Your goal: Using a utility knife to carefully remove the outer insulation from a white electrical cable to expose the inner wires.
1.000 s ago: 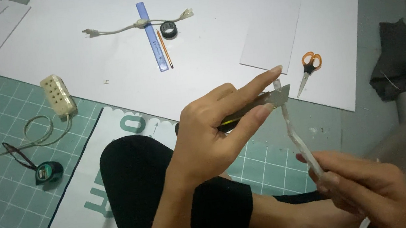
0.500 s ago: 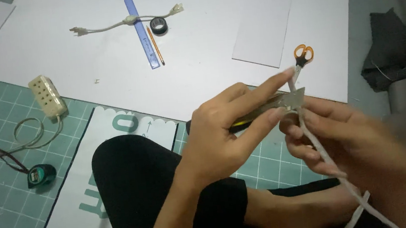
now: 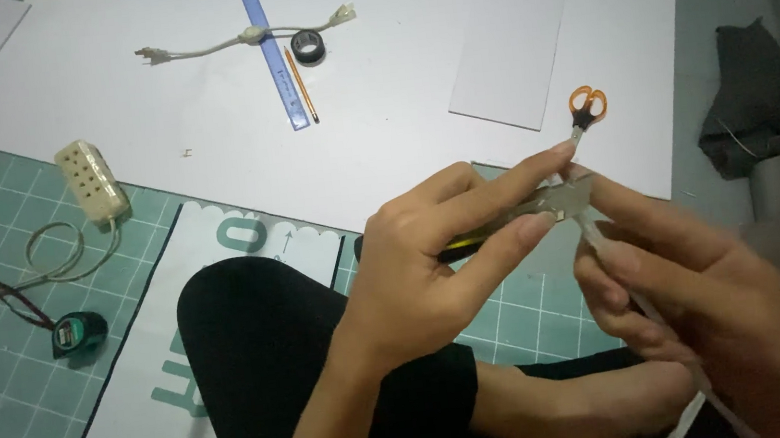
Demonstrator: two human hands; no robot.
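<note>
Right now the left hand [image 3: 432, 253] grips a utility knife [image 3: 515, 215], its grey blade tip touching a thin white cord [image 3: 606, 249] closed in the right hand [image 3: 699, 312]; both meet above the person's lap. Beneath lies a green cutting mat [image 3: 4, 404] on the floor, with a white board [image 3: 412, 62] farther off carrying orange-handled scissors [image 3: 584, 112], a blue ruler [image 3: 277, 62] and black tape [image 3: 307, 46].
</note>
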